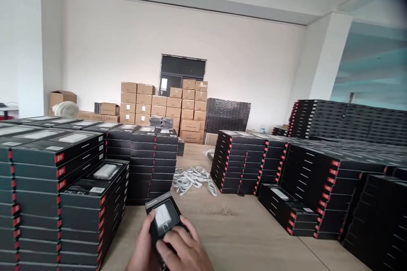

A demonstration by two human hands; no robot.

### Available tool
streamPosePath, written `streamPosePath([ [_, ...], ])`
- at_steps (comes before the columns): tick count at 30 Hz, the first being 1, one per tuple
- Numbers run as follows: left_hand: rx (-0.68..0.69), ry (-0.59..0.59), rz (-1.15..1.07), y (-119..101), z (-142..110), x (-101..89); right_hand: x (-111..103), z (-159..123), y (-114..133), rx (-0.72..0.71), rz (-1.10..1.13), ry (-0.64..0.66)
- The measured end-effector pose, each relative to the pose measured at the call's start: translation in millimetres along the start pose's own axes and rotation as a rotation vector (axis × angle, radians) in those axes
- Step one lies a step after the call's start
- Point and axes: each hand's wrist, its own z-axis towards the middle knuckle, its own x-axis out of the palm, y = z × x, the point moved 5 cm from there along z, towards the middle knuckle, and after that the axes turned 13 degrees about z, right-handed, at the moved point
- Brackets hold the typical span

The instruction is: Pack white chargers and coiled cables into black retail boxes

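My left hand [143, 239] is closed around the left side of a small black box [171, 208], its thumb along the edge. The box is tilted and held above the near part of the table. On its upper face shows a white power adapter [162, 217] with prongs; whether it is real or printed I cannot tell. My right hand [184, 247] lies over the lower part of the box, with its fingers bent against it and covering that end. Beyond the box, several coiled white cables [192, 178] lie in a loose pile on the wooden table [219, 228].
Tall stacks of black boxes [81, 178] stand close on my left. More stacks [241, 165] run along the right, with a low stack [282, 207] in front. Brown cartons [167, 108] are piled by the far wall, beside a stack of black trays [227, 114].
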Motion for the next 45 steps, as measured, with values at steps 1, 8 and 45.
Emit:
streamPosePath([
  [1, -0.001, -0.052, -0.013, -4, -2, -5.8, 9, 2, -2, 0.045, 0.083, -0.059],
  [8, 0.173, -0.120, 0.256, -23, -11, 3.4, 16, -30, -41, 0.581, 0.920, -0.280],
  [45, 0.966, -0.159, 1.797, -23, -42, 40.3, -35, -35, -20, 0.334, 0.224, -0.469],
])
